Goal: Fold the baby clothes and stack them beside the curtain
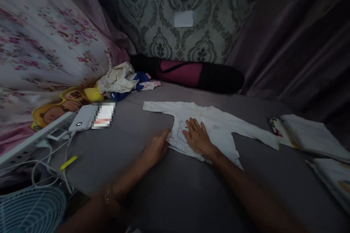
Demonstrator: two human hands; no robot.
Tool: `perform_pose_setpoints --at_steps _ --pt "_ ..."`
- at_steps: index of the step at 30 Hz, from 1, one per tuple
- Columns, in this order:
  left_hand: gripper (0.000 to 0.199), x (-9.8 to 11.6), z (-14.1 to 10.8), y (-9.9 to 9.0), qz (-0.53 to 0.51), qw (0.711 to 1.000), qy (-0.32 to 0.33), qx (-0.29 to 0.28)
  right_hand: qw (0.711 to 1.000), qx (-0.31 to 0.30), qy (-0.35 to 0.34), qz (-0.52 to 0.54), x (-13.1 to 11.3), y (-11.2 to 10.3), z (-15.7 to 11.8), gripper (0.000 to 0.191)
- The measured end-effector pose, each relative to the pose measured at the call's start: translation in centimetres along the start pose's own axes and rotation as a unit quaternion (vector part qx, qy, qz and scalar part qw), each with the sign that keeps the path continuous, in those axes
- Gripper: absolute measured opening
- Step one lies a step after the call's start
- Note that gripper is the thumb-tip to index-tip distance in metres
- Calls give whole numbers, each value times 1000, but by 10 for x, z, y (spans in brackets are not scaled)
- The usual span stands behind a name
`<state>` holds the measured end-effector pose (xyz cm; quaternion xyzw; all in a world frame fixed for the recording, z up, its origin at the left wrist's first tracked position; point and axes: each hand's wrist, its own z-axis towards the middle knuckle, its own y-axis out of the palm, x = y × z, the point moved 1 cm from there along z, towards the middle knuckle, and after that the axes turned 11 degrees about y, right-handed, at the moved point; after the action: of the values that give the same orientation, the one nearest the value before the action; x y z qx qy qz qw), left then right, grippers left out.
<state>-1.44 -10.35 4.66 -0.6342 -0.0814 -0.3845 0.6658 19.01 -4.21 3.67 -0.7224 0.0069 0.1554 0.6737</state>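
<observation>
A small white long-sleeved shirt (224,125) lies spread on the grey sheet, with a line drawing on its front and both sleeves stretched outward. My right hand (199,137) rests flat on the front of the shirt, fingers apart. At the shirt's lower left edge is my left hand (158,145), its fingers bent together against the cloth; what they pinch, if anything, is too small to make out.
Crumpled clothes (119,78) lie at the back left, beside a long black and maroon bag (180,72). Folded cloths (314,134) are at right. A power bank (83,116), power strip (35,138), yellow object (69,162) and blue fan (30,209) stand left.
</observation>
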Motion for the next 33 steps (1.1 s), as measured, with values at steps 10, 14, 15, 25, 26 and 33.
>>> perform_pose_setpoints --at_steps 10,14,15,25,26,33 --pt "39 -15 -10 -18 127 985 79 -90 1000 1 9 -17 0 1 1 66" --pt "41 -23 -15 -32 72 982 130 -119 1000 -2 9 -11 0 1 1 66" --pt "41 -25 -16 -36 50 983 128 -122 1000 -4 7 -11 0 2 0 67" --pt "39 -23 30 -35 -23 998 -43 -46 999 -51 -4 -11 -7 -33 22 54" --pt "37 -24 33 -28 -7 998 -58 -29 999 -37 -6 -5 -9 -38 32 52" --pt "27 -27 28 7 50 996 -65 33 999 25 15 19 -20 -23 113 48"
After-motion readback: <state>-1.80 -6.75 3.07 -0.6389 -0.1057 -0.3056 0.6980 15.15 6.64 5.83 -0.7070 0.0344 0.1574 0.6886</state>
